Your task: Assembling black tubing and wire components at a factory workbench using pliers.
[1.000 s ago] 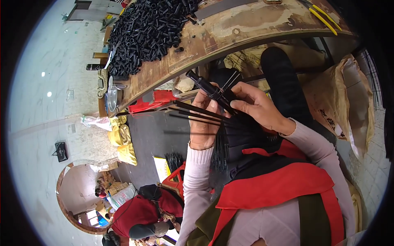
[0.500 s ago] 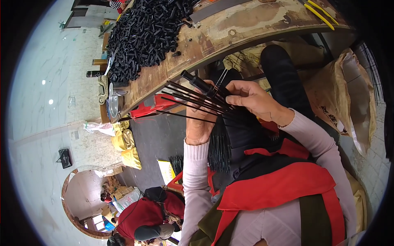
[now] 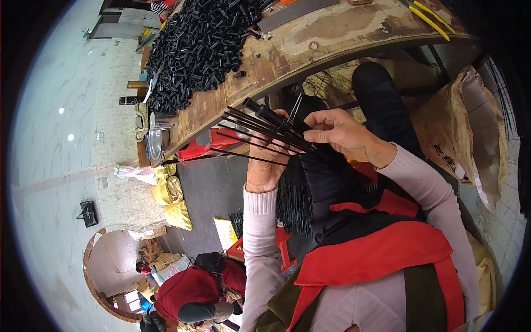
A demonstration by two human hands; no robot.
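My left hand (image 3: pixel 267 157) is closed around a black plastic tube fitting (image 3: pixel 266 114) and the rods beside it. Several thin black rods (image 3: pixel 251 133) fan out past its fingers toward the bench, much like umbrella ribs. Shiny metal wires or thin rods (image 3: pixel 296 106) stick up by the fitting. My right hand (image 3: pixel 340 135) is closed, thumb and fingers pinching at the dark rods just beside the fitting. What exactly lies between its fingertips is hidden. The dark rods run on over my black-clothed lap.
A wooden workbench (image 3: pixel 326 33) carries a large heap of black plastic tubes (image 3: pixel 204 50) and yellow-handled pliers (image 3: pixel 428 21). More black rods (image 3: pixel 294 202) hang below my left forearm. A woven sack (image 3: pixel 462 127) stands at right. Another person in red (image 3: pixel 191 293) is at lower left.
The fitting in my left hand has turned and shifted slightly, and the shiny wires now stand closer to it at a different angle. My right hand stays pinched in nearly the same place.
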